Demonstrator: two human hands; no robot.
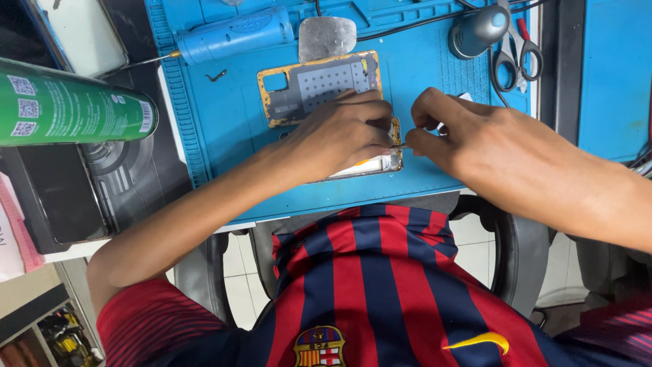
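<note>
An opened phone body (pixel 380 163) lies on the blue work mat (pixel 224 115), mostly hidden under my left hand (pixel 343 132), which presses down on it. My right hand (pixel 462 139) pinches a thin metal tool (pixel 401 145) whose tip touches the phone's right edge. Just behind my left hand lies the phone's gold-rimmed back cover (pixel 316 85), inner side up.
A blue electric screwdriver (pixel 234 34) and a grey metal pry plate (pixel 327 37) lie at the mat's far side. Scissors (pixel 517 54) and a round grey tool (pixel 479 30) sit far right. A green spray can (pixel 71 105) lies left, above a black box (pixel 58 197).
</note>
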